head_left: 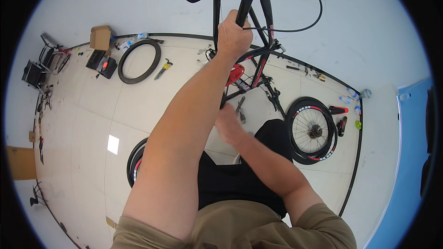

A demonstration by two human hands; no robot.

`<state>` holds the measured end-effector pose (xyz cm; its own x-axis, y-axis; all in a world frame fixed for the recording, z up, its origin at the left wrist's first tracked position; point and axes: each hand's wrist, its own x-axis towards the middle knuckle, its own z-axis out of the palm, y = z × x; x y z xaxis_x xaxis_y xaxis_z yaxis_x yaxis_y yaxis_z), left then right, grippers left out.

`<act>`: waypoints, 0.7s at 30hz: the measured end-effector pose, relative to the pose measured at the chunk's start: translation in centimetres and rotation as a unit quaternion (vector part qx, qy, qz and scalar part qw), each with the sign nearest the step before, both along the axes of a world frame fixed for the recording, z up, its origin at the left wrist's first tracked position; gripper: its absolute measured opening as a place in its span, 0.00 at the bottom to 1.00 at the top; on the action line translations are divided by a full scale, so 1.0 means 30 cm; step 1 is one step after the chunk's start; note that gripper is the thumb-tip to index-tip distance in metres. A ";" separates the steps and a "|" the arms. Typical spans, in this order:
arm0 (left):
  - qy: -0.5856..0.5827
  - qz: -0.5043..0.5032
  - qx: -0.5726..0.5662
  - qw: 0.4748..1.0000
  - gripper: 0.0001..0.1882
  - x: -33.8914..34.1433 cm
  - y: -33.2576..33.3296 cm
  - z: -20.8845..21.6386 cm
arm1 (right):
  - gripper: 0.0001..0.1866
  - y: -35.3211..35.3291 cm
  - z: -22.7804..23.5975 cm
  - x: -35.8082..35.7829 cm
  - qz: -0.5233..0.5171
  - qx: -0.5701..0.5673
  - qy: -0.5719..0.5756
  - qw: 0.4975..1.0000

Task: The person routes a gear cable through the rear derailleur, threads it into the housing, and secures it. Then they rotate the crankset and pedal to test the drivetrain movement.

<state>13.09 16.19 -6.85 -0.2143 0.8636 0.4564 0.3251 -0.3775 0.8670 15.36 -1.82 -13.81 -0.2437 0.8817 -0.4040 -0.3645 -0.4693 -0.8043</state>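
A black bicycle frame (265,7) with red markings stands tilted in front of me, its top end cut off by the picture's upper edge. My left hand (234,36) is closed round one of its black tubes, high up. Lower down, my right hand (227,122) is beside the lower part of the frame, smeared by motion. Its fingers cannot be made out, nor whether it touches anything. Between the hands shows a red round part (236,74) on the frame. A black cable (318,7) loops out to the right from the top.
A spoked wheel (311,131) with tyre lies at right, near a red-black saddle (339,110). Another wheel (134,161) is partly behind my left arm. At far left lie a loose tyre (122,71), a yellow-handled tool (164,68) and an open cardboard box (100,38). Pliers (319,77) lie along the wall.
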 end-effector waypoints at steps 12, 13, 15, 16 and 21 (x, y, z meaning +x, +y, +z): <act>0.010 0.017 0.039 0.999 0.09 0.014 -0.008 0.002 | 0.11 -0.062 -0.416 -0.098 0.049 -0.153 -0.016 0.987; 0.016 0.023 0.033 0.999 0.09 0.012 -0.001 -0.007 | 0.12 -0.051 -0.476 -0.080 0.041 -0.174 -0.003 0.984; 0.029 0.033 0.022 0.999 0.09 0.004 0.007 -0.019 | 0.13 -0.029 -0.583 -0.039 0.014 -0.215 0.009 0.977; 0.021 0.032 0.040 0.998 0.09 -0.012 0.014 -0.032 | 0.13 -0.018 -0.629 -0.020 -0.003 -0.234 0.008 0.972; 0.027 0.035 0.029 0.999 0.07 0.004 -0.016 0.007 | 0.15 0.086 -0.806 0.207 -0.102 -0.212 -0.136 0.962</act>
